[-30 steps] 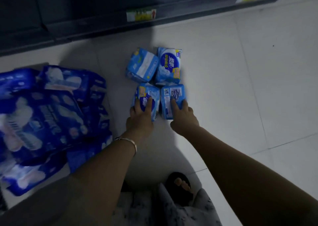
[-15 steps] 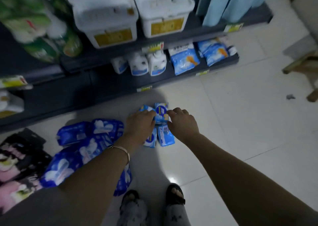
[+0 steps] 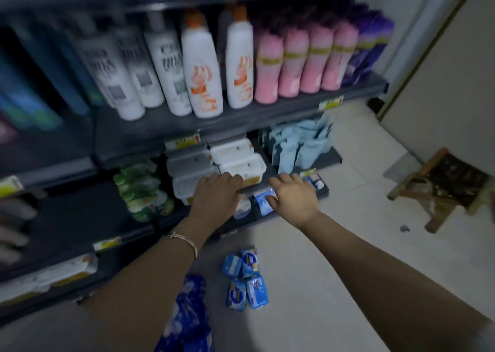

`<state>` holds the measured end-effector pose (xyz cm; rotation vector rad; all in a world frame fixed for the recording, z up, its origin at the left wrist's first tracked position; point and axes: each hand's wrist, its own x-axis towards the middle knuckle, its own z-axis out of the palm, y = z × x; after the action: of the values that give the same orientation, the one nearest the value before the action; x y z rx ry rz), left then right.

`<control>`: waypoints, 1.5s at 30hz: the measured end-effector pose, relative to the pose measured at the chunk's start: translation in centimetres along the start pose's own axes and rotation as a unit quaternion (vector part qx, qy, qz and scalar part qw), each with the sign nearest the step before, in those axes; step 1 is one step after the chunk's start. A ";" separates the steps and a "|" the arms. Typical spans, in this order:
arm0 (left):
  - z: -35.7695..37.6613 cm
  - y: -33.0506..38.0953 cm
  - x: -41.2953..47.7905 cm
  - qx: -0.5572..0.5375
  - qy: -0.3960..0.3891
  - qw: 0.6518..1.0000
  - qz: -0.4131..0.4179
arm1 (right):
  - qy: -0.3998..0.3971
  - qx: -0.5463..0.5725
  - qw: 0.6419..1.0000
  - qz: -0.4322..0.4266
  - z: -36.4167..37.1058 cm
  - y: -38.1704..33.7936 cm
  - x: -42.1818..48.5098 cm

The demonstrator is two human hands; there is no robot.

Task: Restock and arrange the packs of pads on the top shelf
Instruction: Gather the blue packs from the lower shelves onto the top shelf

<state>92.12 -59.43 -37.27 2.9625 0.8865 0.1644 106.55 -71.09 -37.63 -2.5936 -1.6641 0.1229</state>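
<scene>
1. While both hands hang in the air in front of the lower shelves [image 3: 294, 164], the four small packs of pads [image 3: 245, 282] lie on the floor [image 3: 308, 271], below the hands and between the two forearms.
2. The packs sit two by two, touching. The block's long axis runs from the person toward the shelves. It looks somewhat nearer the left forearm.
3. Left hand [image 3: 217, 198]: back up, fingers bent loosely forward, nothing seen in it. Right hand [image 3: 292, 201]: fingers loosely spread, holding nothing.
4. Big dark-blue packs [image 3: 190, 317] lie just left of the small ones.
5. Half a second ago both hands rested on the small packs. Now they are lifted clear, the block is unchanged, and the view has swung up to the bottles [image 3: 238, 62].
6. Judgement: any pickup needs a reach back down.
</scene>
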 end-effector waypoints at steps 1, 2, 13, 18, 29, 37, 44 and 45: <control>-2.5 0.2 0.6 0.005 0.008 1.000 -0.002 | 0.015 -0.004 1.000 -0.008 -2.5 0.2 0.3; -4.9 0.5 1.2 0.005 0.022 1.000 -0.006 | 0.031 -0.008 0.999 -0.015 -4.9 0.5 0.6; -23.9 2.9 4.0 0.061 0.180 0.982 0.006 | 0.241 -0.021 0.968 -0.069 -25.1 0.6 2.5; -29.6 1.1 4.3 0.086 0.238 0.968 -0.005 | 0.291 -0.022 0.950 -0.109 -30.0 -1.2 3.9; -34.1 -8.7 9.8 0.115 0.296 0.948 -0.036 | 0.318 -0.049 0.937 -0.134 -35.8 -5.5 13.7; -35.5 -14.6 17.4 0.089 0.307 0.946 -0.060 | 0.294 -0.060 0.946 -0.124 -37.4 -7.2 22.5; -36.2 -16.0 23.9 0.108 0.334 0.935 -0.057 | 0.299 -0.059 0.945 -0.117 -39.4 -6.8 30.0; -36.5 -16.1 24.8 0.115 0.341 0.931 -0.062 | 0.301 -0.054 0.945 -0.116 -39.7 -6.6 31.1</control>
<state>99.80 -31.86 0.00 3.0609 1.2117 1.2187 117.38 -40.34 1.40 -2.1437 -1.7270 -0.7123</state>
